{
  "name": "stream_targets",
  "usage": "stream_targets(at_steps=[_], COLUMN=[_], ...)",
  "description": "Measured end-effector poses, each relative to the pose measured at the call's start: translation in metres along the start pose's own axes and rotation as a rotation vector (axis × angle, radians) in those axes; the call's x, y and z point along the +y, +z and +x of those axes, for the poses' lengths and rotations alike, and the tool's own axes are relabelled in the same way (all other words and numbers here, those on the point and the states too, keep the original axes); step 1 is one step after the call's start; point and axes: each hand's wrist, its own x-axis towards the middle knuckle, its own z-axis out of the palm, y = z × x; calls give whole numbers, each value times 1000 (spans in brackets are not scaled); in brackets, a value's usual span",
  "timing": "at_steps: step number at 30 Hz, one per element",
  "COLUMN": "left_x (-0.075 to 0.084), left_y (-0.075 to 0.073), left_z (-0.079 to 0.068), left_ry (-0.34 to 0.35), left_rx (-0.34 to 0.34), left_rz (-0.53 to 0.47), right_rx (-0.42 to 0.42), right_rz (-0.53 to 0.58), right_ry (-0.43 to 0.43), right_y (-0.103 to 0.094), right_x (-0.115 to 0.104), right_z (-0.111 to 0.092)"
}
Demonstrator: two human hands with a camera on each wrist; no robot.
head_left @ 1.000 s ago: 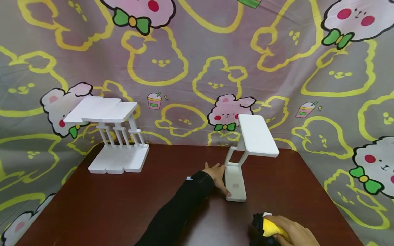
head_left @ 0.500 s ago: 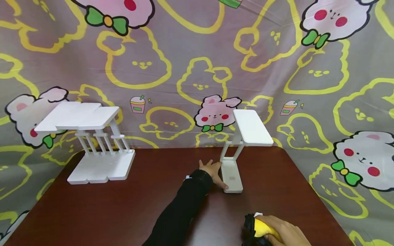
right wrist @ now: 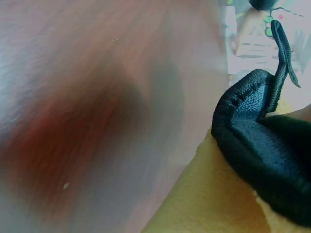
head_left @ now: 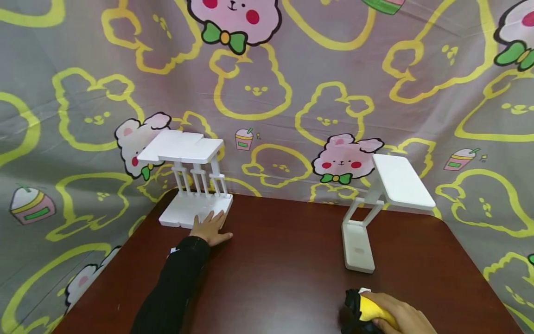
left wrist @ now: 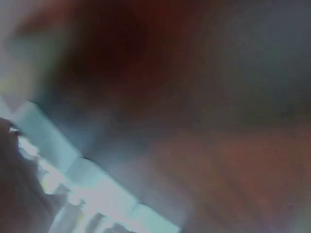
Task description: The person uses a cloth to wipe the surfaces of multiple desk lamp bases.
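Note:
In the head view, three white folding desk lamps [head_left: 179, 146] stand side by side at the back left, their flat heads lined up. My left hand [head_left: 208, 230] reaches over the front of their bases, fingers spread, fingertips overlapping the right-hand base. Blurred white lamp parts [left wrist: 102, 182] cross the lower left of the left wrist view. Near the front right, my right hand [head_left: 403, 314] grips a bunched yellow cloth [head_left: 374, 310] with black trim. The right wrist view has the yellow cloth [right wrist: 209, 189] up close, with its black edging and loop.
Another white folding lamp [head_left: 402, 182] stands alone on the right, beyond the right hand. Everything rests on a dark reddish-brown table [head_left: 275, 260]. A patterned cartoon curtain [head_left: 283, 106] hangs behind and at both sides of the table.
My left hand has left the base of the lone lamp and moved left to the row of lamps. The right hand keeps its grip on the cloth. The head view has shifted.

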Motion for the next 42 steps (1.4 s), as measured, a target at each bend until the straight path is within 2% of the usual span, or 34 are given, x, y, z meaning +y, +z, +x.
stream_targets(at_steps=[2,6,10,15,19,26,29,35,38,42], left_x=[-8,-10,-10,3,21,70,90,127,143,162], left_y=[9,19,19,22,29,36,39,50,57,67], left_z=[-1,1,-3,-23,-45,-89,-107,-136,-144,-149], left_ry=[22,31,31,65,128,306,371,446,492,573], left_rx=[18,23,27,39,71,117,119,150,226,397], left_rz=[15,37,58,69,82,90,109,186,304,470], right_rx=[26,24,12,59,69,55,44,39,55,72], right_rz=[-20,-5,44,35,44,41,52,45,16,-11], right_ry=[-19,-12,103,243,289,239,261,296,263,221], right_y=[0,1,2,3,4,4,5,5,5,5], right_x=[2,4,2,3,5,9,8,5,3,1], right_z=[-2,-1,4,4,2,-1,-1,-2,-4,-4])
